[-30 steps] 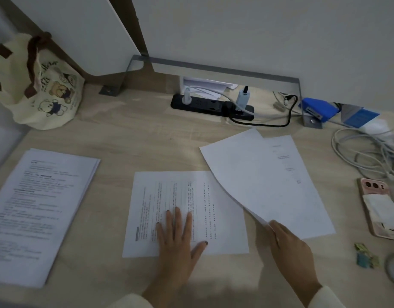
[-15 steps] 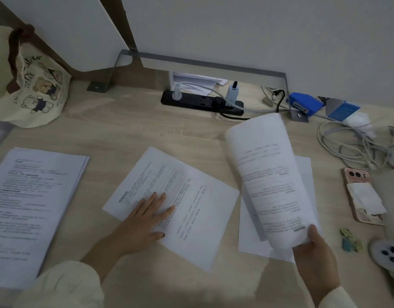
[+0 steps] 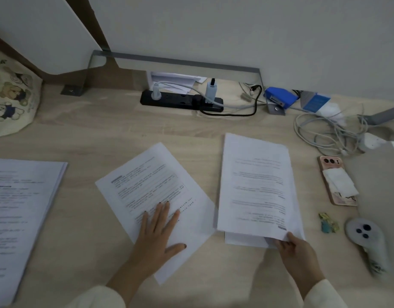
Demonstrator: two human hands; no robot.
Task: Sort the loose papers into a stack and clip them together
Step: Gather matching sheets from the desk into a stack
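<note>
A printed sheet (image 3: 151, 187) lies skewed in the middle of the desk. My left hand (image 3: 158, 232) rests flat on its near part, fingers spread. To the right, a second printed sheet (image 3: 256, 185) lies face up on top of another sheet (image 3: 240, 240), whose near edge peeks out below. My right hand (image 3: 296, 252) pinches the near right corner of that top sheet. A thicker stack of printed pages (image 3: 18, 210) sits at the far left. A blue stapler (image 3: 279, 99) stands at the back right.
A black power strip (image 3: 180, 101) with plugs and a tangle of white cables (image 3: 329, 132) run along the back. A phone (image 3: 337, 180), a small coloured scrap (image 3: 328, 223) and a white controller (image 3: 367, 238) lie at the right. A bear-print bag (image 3: 11, 96) sits back left.
My right hand has turned the lifted sheet over and laid it flat, print up, on the sheet beneath. My left hand has rotated the middle sheet clockwise and stays pressed on it.
</note>
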